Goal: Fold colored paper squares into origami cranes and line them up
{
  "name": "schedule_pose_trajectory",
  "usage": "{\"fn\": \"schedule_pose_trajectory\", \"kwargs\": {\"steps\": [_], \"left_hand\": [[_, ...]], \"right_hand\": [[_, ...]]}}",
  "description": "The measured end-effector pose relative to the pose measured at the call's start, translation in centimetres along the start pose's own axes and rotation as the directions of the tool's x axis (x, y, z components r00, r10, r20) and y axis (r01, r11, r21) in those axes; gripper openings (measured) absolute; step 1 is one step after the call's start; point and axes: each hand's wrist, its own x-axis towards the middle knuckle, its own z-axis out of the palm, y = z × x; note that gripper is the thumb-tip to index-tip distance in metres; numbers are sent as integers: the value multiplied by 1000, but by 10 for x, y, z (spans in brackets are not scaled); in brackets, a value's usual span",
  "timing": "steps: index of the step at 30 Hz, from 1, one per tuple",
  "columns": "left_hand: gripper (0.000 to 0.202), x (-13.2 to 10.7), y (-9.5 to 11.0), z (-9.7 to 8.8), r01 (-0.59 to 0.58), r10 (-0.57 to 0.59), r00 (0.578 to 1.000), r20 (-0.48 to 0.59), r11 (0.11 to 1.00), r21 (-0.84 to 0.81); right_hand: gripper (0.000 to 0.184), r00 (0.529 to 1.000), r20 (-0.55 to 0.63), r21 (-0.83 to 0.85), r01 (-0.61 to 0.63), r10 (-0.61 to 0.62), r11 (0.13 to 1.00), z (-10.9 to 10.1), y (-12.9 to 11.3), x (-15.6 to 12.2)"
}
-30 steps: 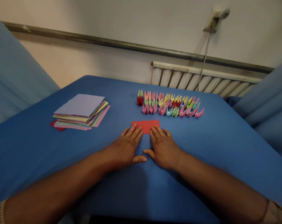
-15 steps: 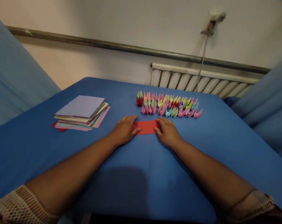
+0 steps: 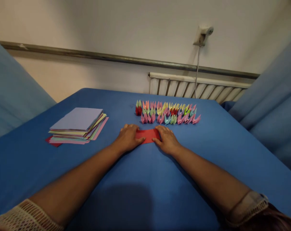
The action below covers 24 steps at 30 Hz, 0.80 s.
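Observation:
A folded red paper strip (image 3: 148,135) lies flat on the blue table (image 3: 145,179). My left hand (image 3: 128,138) rests on its left end with the fingers curled over the edge. My right hand (image 3: 166,140) presses on the right end, fingers bent and close together. Both hands pin the paper against the table. Just behind the strip stand rows of several small folded paper figures (image 3: 166,113) in pink, yellow, green and red.
A stack of coloured square paper sheets (image 3: 77,125) with a lilac sheet on top lies at the left. Blue curtains hang at both sides. A white rail frame (image 3: 195,85) and a wall cable stand behind the table's far edge.
Both hands have moved forward from the near edge of the red paper onto its two ends. The head camera has shifted, so everything sits a little lower and further left in the picture.

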Motion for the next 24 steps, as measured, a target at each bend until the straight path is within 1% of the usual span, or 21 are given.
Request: {"fn": "schedule_pose_trajectory", "kwargs": {"steps": [3,5,7,9,12,14,16,18,21,24], "left_hand": [[51,-3,-2,-2,-55,55,998,-15,998,-20],[55,-5,-5,-4,-43,43,999,-12,999,-13],[57,-6,-8,-7,1,-1,1000,13,1000,21],[55,-5,-11,-8,26,-28,999,43,998,50],[46,-2,-16,-7,-18,17,999,28,999,41],[44,-1,-18,-5,-55,55,998,-3,998,17],[45,-2,-17,-4,-66,66,998,-14,998,-15],[43,-5,-14,-5,-70,70,998,-5,996,-51],[32,-11,-8,-9,-75,78,997,22,991,-110],[24,-17,-2,-13,-46,56,997,46,979,-198]], "right_hand": [[55,1000,5,-1,-7,7,1000,-1,-1,1],[54,1000,10,-2,-11,11,1000,-2,-2,1],[53,1000,16,0,-7,7,1000,-2,-3,1],[52,1000,18,5,-1,1,1000,-2,-3,1],[51,1000,8,17,-5,5,1000,-2,-3,1],[51,1000,-2,28,-8,8,1000,-2,-3,2],[53,1000,-5,39,-14,14,999,-3,-4,2],[56,1000,-7,52,-26,26,998,-3,-4,2],[60,999,-18,89,-39,40,995,-3,-3,3],[70,995,-68,200,-53,68,978,2,1,4]]}}
